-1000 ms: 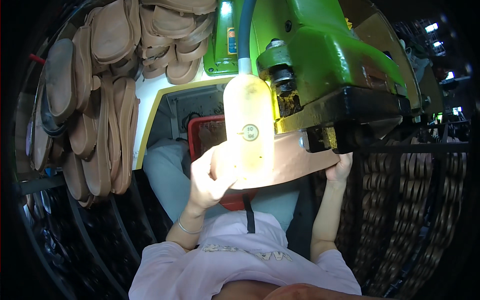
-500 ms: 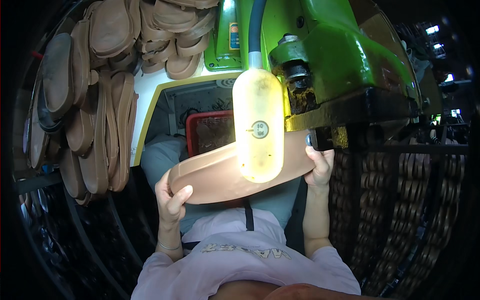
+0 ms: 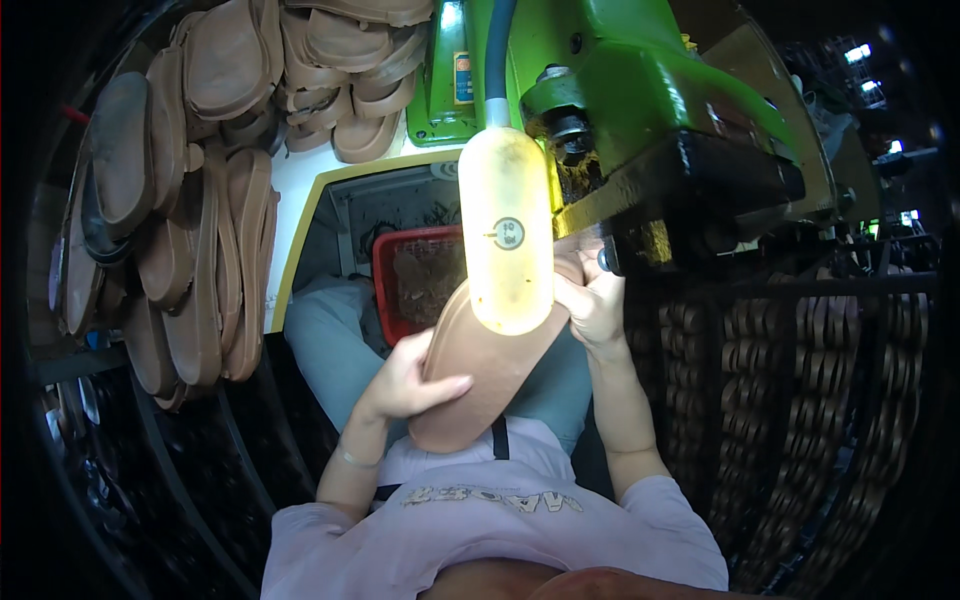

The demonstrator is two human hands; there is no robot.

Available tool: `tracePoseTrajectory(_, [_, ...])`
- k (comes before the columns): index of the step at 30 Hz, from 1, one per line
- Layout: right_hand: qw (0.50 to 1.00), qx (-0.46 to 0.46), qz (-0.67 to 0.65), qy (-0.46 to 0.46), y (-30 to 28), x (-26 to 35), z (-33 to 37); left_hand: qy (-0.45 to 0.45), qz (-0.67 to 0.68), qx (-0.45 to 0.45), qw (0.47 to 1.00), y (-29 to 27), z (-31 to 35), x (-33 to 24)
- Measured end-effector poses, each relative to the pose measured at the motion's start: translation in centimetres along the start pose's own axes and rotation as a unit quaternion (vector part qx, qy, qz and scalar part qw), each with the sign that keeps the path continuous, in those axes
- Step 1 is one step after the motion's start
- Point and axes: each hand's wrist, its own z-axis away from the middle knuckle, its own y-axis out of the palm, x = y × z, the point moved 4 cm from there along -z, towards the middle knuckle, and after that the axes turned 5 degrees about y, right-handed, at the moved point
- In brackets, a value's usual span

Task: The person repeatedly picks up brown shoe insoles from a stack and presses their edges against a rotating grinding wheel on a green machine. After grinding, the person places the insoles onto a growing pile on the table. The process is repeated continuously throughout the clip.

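Observation:
A brown slipper sole [image 3: 485, 385] slants across my lap, its near end low and to the left, its far end up by the green machine [image 3: 640, 90]. My left hand [image 3: 408, 382] is closed on its left edge, the thumb lying over the broad face. At the far end my right hand [image 3: 592, 302] grips it, right beside the machine's black lower part and a small round metal piece [image 3: 607, 257]. A glowing oblong lamp [image 3: 508, 280] hangs in front and hides part of the sole.
Stacked brown slippers and soles [image 3: 205, 230] lie on the white table [image 3: 285, 185] at the left and back. Below the table's yellow-edged cutout stands a red basket [image 3: 384, 295] with brown scraps. Racks of brown footwear [image 3: 790, 370] line the right side.
The sole has turned from nearly level to a steep slant, its left end swinging down toward me. My left hand has moved right and my right hand slightly left. The view has shifted a little.

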Motion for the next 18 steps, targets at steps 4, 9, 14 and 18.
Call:
tracePoseTrajectory(4, [0.996, -0.058, 0.068, 0.011, -1.1, -0.6, 0.8, 0.084, -0.052, -0.037, 0.994, 1.9, -6.0, -0.9])
tracePoseTrajectory(9, [0.994, -0.058, 0.078, 0.057, -1.9, -4.3, 9.9, 0.113, -0.097, -0.107, 0.983, 3.1, -6.0, 0.5])
tracePoseTrajectory(14, [0.962, -0.022, 0.042, 0.269, -4.8, -10.4, 20.6, 0.109, -0.076, -0.175, 0.976, 3.7, -4.2, 1.0])
tracePoseTrajectory(18, [0.964, -0.188, -0.070, 0.174, -10.1, -9.4, 22.8, 0.111, -0.057, -0.196, 0.973, 3.5, -3.5, 2.3])
